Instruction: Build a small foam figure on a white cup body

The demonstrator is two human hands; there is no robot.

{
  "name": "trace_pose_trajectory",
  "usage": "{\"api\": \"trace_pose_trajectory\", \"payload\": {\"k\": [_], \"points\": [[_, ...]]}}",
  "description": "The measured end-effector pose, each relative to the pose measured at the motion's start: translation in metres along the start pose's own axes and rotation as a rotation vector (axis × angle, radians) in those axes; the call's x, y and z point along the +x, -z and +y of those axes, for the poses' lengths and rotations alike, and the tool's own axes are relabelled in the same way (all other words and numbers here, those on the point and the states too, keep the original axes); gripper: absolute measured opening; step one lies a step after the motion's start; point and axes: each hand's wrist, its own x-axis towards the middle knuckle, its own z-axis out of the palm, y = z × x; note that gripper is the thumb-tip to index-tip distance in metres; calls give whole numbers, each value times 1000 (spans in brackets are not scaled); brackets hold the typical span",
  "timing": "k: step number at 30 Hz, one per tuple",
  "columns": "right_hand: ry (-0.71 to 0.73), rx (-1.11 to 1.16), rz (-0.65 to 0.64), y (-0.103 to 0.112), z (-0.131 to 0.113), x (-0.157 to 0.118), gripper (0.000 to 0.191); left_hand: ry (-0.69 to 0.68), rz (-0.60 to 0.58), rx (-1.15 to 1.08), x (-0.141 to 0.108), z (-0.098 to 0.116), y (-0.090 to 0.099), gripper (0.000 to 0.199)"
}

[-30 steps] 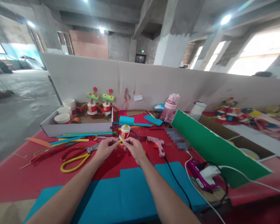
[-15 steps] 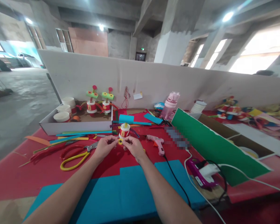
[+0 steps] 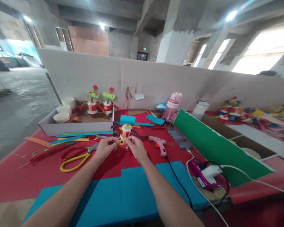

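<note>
A small yellow disc with a dark centre [image 3: 121, 142] is between my two hands, over the red table cover. My left hand [image 3: 107, 148] pinches its left side with thumb and finger. On its right, my right hand [image 3: 136, 147] has its fingers pressed together at the disc's edge. Just behind stands a white paper cup with a red band [image 3: 126, 130], with dark coiled paper strips at its sides. A pink glue gun [image 3: 159, 145] lies to the right of my right hand. Yellow-handled scissors [image 3: 77, 161] lie left of my left hand.
A white box [image 3: 78, 128] at the back left holds cups and two finished-looking cup figures. Paper strips lie before it. Blue sheets [image 3: 113, 198] cover the front edge. On the right are a green board [image 3: 217, 148], a purple power strip [image 3: 203, 176] with cables, and a pink bottle [image 3: 172, 105].
The view has shifted very slightly. My hands stay at the yellow disc, with almost no change in their grip.
</note>
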Motion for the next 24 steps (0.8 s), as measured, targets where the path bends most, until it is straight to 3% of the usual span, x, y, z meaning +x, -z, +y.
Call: {"api": "trace_pose_trajectory", "payload": {"k": [7,10,11,15,17,19,21,24], "points": [[-20,-93,-87,1,3,-1,23,-41,-107,116,-2,1,-2,28],[-22,-177,-131,3,2,-2,19,-146,-94,292,-1,8,7,31],[-18,-225,-155,3,2,-3,17,-195,-31,368,0,11,14,32],[-10,-424,-162,-2,1,-8,10,-265,421,617,6,23,53,29],[-89,-434,-153,-5,2,-10,12,-255,527,732,7,25,70,27],[-207,-378,-187,-5,2,-11,16,-271,502,862,10,22,79,26],[-265,-319,-214,-1,2,-10,22,-279,369,1020,13,18,81,28],[-148,-313,-136,8,-3,-6,36,-213,76,1297,22,13,73,31]]}}
